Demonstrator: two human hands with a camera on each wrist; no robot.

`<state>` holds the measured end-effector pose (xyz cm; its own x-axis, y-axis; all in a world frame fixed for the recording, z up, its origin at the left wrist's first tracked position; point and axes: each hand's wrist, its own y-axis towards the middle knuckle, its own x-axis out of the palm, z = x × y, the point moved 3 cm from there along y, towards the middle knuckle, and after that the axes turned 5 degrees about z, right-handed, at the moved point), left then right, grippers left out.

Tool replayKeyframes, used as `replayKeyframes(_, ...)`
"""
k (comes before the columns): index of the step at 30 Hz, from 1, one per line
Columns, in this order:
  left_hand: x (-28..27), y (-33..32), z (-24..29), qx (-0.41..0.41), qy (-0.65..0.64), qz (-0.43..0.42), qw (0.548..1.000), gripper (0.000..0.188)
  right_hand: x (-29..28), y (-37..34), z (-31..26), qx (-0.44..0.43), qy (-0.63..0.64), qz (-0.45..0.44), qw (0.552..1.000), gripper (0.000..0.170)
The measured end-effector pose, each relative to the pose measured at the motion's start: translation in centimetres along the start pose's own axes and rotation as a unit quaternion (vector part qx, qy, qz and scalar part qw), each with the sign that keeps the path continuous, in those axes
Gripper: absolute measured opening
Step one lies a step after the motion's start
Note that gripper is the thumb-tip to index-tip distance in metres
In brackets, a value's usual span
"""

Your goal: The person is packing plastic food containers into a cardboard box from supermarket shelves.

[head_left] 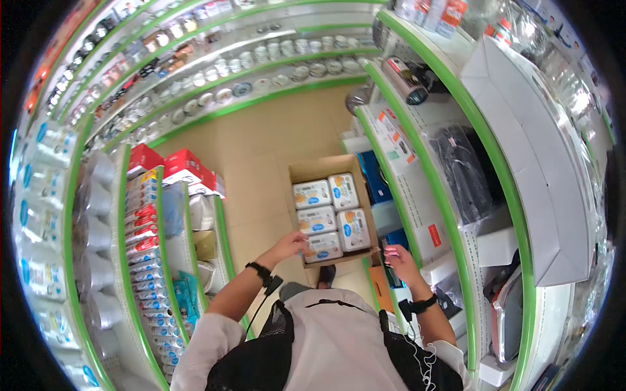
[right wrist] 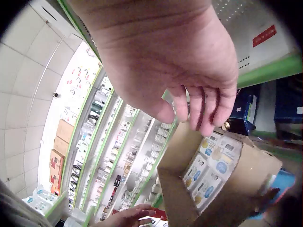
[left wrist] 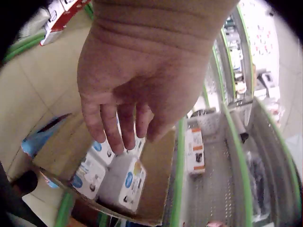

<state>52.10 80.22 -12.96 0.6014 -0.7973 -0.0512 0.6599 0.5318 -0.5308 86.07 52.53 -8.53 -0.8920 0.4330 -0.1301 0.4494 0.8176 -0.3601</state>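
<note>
An open cardboard box stands on the floor in front of the person. Inside lie several white packs with blue oval labels and small orange pictures, set in two columns. The left hand is at the box's near left side, its loosely bent fingers overlapping a pack in the head view. In the left wrist view that hand hangs palm-side over the box, holding nothing. The right hand is off the box's near right corner, beside the shelf. The right wrist view shows its fingers loosely bent, with nothing held.
Green-edged shelves rise on both sides: boxes and a black wrapped item on the right, rows of tubes and red boxes on the left. Bowls line the far shelves. Tiled floor runs between. A shoe is below the box.
</note>
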Motion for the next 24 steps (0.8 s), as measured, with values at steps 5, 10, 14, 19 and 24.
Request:
replayKeyframes(5,-5.6,-17.5,-0.9,0.041,-0.157,0.163,0.973,0.027,3.6,-1.4,-3.6,-0.033,-0.007,-0.041,0.999,0.023)
replayKeyframes(10,-7.1,-36.0,-5.0,0.13,-0.231,0.216,0.94,0.029,10.9,-5.7,-9.1,-0.129,-0.025,-0.2,0.971,0.013)
replayKeyframes(14,-3.7,-54.5,-5.2,0.247,-0.219,0.112,0.937,0.032,16.1,-18.3,-21.4,-0.192,-0.024,-0.422,0.885,0.017)
replayKeyframes(19,3.8,-74.3,-1.1,0.447,0.005,-0.151,0.881,0.048,19.4,-30.6,-30.0,-0.248,-0.001,-0.846,0.472,0.029)
replayKeyframes(24,9.7,-83.0,3.1,0.402,0.036,-0.048,0.914,0.023,23.2,-39.4,-36.4,-0.353,-0.063,-0.844,0.399,0.028)
